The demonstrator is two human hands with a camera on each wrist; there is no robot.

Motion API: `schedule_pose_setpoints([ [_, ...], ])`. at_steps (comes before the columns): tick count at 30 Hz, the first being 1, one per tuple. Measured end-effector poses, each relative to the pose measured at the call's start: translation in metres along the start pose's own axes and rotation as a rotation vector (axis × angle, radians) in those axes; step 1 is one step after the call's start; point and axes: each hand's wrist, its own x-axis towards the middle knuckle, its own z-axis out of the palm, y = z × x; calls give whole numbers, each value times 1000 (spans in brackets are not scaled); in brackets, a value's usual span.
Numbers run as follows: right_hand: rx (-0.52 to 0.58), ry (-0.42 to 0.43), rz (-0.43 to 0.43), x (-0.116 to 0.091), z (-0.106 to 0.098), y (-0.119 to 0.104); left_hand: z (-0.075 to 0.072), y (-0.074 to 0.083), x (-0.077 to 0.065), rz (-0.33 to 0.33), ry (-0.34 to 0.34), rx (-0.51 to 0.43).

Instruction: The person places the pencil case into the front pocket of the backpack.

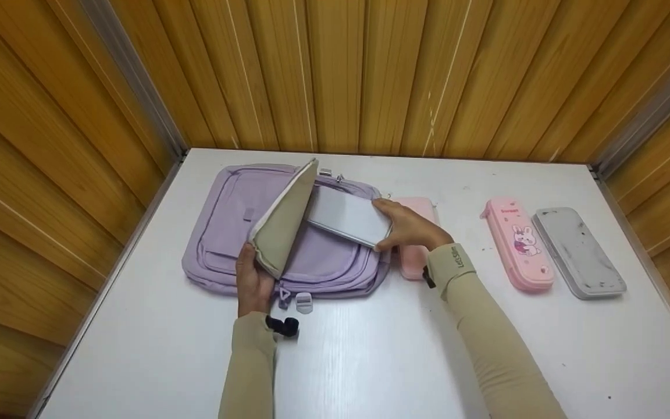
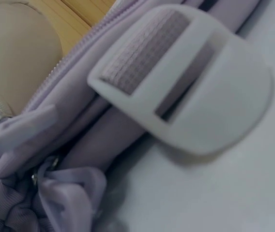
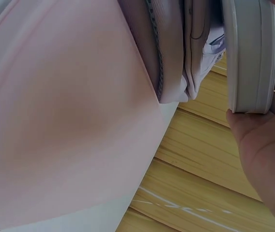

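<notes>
A lilac backpack (image 1: 213, 233) lies on the table with its front flap (image 1: 282, 235) lifted, showing a beige lining. My left hand (image 1: 253, 285) holds the flap's lower edge, thumb on the outer side. In my right hand (image 1: 412, 226) is a flat white case (image 1: 349, 214), gripped at its right end between thumb and fingers. The case's left end sits in the backpack's opening, partly behind the flap. In the right wrist view the thumb presses one edge of the case (image 3: 249, 58). The left wrist view shows a strap buckle (image 2: 215, 92) and zip pull (image 2: 69, 198) beside the bag's zip.
A plain pink case (image 1: 413, 262) lies right of the backpack, partly under my right hand. Farther right on the white table (image 1: 358, 361) are a pink rabbit-print pencil case (image 1: 521, 244) and a marked grey case (image 1: 580, 253). Wood-look panels (image 1: 335, 75) enclose the back and sides.
</notes>
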Motion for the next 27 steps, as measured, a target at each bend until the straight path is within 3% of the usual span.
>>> schedule_pose_setpoints([
  [13,-60,-76,45,13,4,-6,2,0,-1,-5,21,1],
  [18,-77,-99,78,15,5,-7,3,0,-1,3,-2,7],
  [27,-22,-35,84,11,8,-4,2,1,-1,7,-12,6],
])
